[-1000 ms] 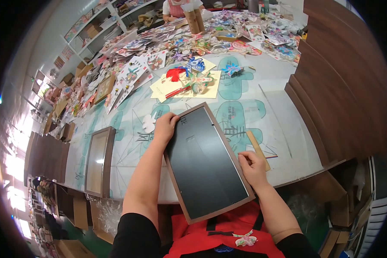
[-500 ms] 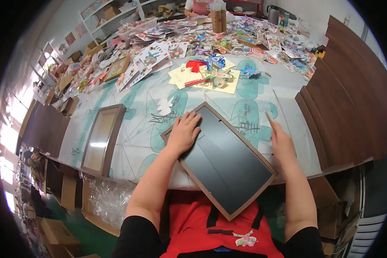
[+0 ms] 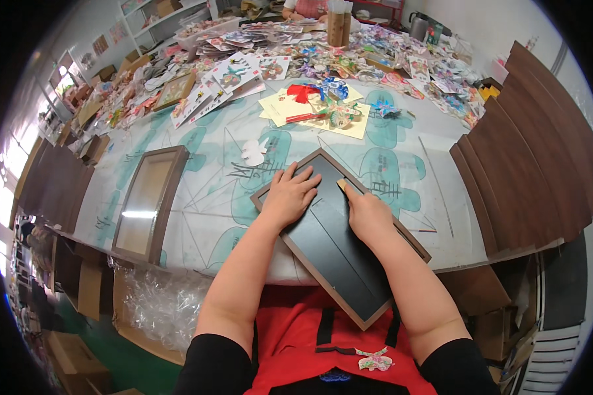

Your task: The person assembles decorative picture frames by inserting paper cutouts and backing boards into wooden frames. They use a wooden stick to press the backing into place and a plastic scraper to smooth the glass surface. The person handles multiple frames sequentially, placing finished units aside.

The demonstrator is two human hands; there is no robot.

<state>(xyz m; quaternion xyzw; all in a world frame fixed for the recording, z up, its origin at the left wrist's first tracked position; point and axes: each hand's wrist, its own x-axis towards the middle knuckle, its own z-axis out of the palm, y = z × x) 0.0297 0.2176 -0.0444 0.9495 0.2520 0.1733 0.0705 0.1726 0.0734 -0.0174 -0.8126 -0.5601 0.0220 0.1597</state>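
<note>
A brown picture frame [image 3: 323, 276] lies face down and slantwise in front of me, its black backing panel [image 3: 336, 247] showing. One corner overhangs the near table edge, by my red apron. My left hand [image 3: 288, 197] rests on the panel's upper left part, fingers spread and nothing held. Curled round a small tan tool [image 3: 342, 185], my right hand [image 3: 370, 217] is over the panel's upper right part. The tool's tip is at the panel near the frame's inner edge; the rest is hidden in my fingers, so I cannot tell its exact kind.
To the left lies a glazed brown frame [image 3: 150, 204]. Brown frame mouldings [image 3: 540, 158] are stacked on the right. Yellow cards [image 3: 349, 125] with colourful ornaments lie ahead, near a white cutout [image 3: 254, 153]. Piled cards and trinkets cover the far side, where a person [image 3: 306, 9] sits.
My right hand has moved left with the tan tool, from beside the frame onto its backing panel. My left hand has stayed on the panel, while the whole view has shifted slightly.
</note>
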